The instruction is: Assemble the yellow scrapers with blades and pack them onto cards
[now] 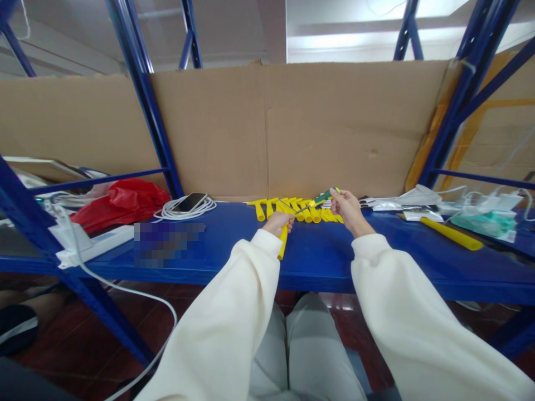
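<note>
Here, our left hand (277, 224) grips yellow handle (283, 246) over blue shelf (317, 253), likely to steady it. Our right hand (346, 208) has fingers closed on screwdriver (323, 197), slanted down toward yellow handle, apparently for aim. More yellow pieces (315, 216) lined up behind, presumably for easy reach.

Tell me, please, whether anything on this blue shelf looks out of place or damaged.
One yellow handle lies toward the right, apart from the row of yellow pieces, so it looks stray. I see no spill or damage, but pixelation hides part of the shelf.
</note>
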`<state>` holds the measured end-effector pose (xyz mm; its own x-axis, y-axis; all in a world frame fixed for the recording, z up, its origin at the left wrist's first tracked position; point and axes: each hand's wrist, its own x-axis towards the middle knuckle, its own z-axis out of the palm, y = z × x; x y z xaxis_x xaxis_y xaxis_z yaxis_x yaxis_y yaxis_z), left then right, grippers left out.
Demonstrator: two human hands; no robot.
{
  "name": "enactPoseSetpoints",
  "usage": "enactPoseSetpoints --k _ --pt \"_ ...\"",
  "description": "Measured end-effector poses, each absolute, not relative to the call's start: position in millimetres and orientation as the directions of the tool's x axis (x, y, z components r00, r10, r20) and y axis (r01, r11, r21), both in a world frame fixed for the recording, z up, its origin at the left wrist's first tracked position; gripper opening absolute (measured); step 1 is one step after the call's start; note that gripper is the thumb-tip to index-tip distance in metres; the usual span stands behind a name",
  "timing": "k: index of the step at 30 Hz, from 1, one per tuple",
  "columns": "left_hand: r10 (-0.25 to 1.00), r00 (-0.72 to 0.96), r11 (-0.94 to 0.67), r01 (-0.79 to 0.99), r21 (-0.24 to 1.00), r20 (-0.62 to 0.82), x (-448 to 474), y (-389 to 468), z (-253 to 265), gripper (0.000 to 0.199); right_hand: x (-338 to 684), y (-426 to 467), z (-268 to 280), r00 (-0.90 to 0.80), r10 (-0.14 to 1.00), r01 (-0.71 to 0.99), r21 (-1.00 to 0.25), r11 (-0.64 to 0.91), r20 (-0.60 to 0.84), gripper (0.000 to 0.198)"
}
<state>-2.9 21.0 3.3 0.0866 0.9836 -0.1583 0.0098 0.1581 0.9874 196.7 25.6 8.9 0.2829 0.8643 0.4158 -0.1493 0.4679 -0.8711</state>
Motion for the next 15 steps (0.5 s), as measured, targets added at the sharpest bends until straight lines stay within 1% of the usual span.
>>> enactPoseSetpoints --k 4,7,12,15 --pt "0.981 0.100 0.164 0.019 0.986 -0.165 -3.7 21.8 3.7 0.012 196.4 26.9 8.8 0.290 0.846 -0.116 -0.861 0.495 0.447 0.057" --pt "0.982 0.093 0.162 0.026 0.986 -0.164 -4.2 21.8 4.0 0.015 197.4 26.8 8.8 0.250 0.859 -0.100 -0.870 0.482 0.447 0.053" --pt "0.981 0.097 0.165 0.031 0.986 -0.167 -4.8 21.8 4.1 0.022 198.2 22.0 11.4 0.155 0.893 -0.188 -0.874 0.447 0.423 0.048" --pt "0.981 0.098 0.165 0.032 0.986 -0.167 -4.7 22.0 3.8 0.020 197.1 20.3 12.3 0.108 0.897 -0.226 -0.868 0.442 0.429 0.046"
